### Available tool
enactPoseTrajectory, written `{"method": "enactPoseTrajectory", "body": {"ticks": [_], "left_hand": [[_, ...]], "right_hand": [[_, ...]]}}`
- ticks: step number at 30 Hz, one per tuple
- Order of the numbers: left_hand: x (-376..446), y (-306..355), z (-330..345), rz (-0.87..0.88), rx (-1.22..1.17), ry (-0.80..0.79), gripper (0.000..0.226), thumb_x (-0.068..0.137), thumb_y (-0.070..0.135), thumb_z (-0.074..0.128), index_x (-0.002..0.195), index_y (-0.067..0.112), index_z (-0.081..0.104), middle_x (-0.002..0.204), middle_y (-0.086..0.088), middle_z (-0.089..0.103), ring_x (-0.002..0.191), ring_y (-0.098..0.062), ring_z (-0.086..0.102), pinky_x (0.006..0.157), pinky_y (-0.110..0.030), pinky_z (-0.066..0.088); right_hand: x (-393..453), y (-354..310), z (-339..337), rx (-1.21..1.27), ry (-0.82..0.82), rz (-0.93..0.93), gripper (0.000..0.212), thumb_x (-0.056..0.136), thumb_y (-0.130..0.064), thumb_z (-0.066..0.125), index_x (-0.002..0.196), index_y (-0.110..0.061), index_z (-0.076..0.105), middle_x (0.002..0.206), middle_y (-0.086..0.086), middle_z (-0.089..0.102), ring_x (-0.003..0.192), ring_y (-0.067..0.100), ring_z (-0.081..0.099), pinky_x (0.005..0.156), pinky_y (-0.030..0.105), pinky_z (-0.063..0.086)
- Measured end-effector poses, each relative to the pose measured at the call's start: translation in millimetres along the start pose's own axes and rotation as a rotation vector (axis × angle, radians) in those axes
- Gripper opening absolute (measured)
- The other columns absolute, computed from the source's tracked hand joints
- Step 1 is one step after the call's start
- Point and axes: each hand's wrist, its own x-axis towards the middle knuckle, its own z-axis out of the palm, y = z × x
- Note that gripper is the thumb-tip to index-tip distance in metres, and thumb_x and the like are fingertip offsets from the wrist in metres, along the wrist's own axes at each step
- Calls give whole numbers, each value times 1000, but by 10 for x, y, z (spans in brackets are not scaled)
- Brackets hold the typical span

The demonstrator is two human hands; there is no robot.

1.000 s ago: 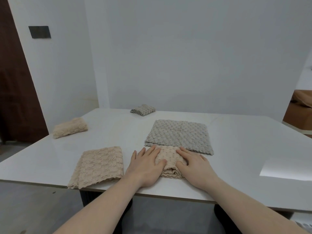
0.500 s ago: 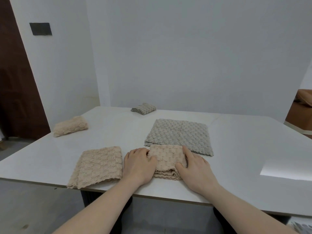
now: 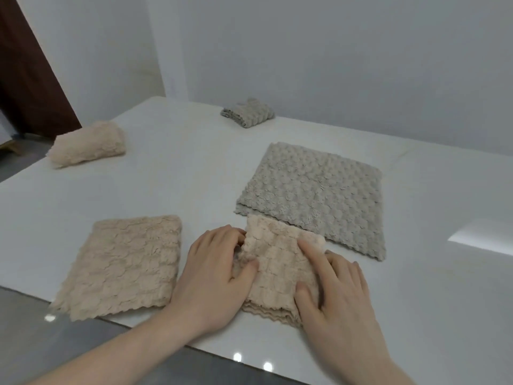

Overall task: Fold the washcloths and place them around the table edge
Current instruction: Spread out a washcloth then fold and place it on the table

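Both hands on beige washcloth (image 3: 277,262)

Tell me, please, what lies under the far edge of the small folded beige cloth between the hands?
The folded beige cloth overlaps the near left corner of the flat grey cloth, which lies on the table. How far the grey corner reaches beneath is hidden.
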Motion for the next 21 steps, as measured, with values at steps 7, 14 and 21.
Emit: {"method": "enactPoseTrajectory", "body": {"ticks": [7,14,21], "left_hand": [[77,143,-140,-157,-42,-102,16,86,44,59,94,32,52,106,18,52,116,-6,42,100,-26,34],[260,1009,-979,-691,-481,-423,9,88,23,66,89,25,57,89,7,62,86,-14,59,66,-25,41],[99,1643,-1623,-683,-642,-473,16,90,23,66,104,26,60,100,-1,73,89,-19,70,74,-33,56]], "right_hand": [[94,-63,-137,67,-132,138,58,87,-46,45,145,-43,41,122,-20,43,133,4,31,124,41,11],[122,-801,-1234,510,-317,520,56,88,-12,62,138,-33,50,117,-9,48,100,0,55,99,31,48],[-271,-1010,-2092,614,-183,598,51,89,-14,61,128,-46,53,119,-14,50,90,10,64,86,33,57]]}}
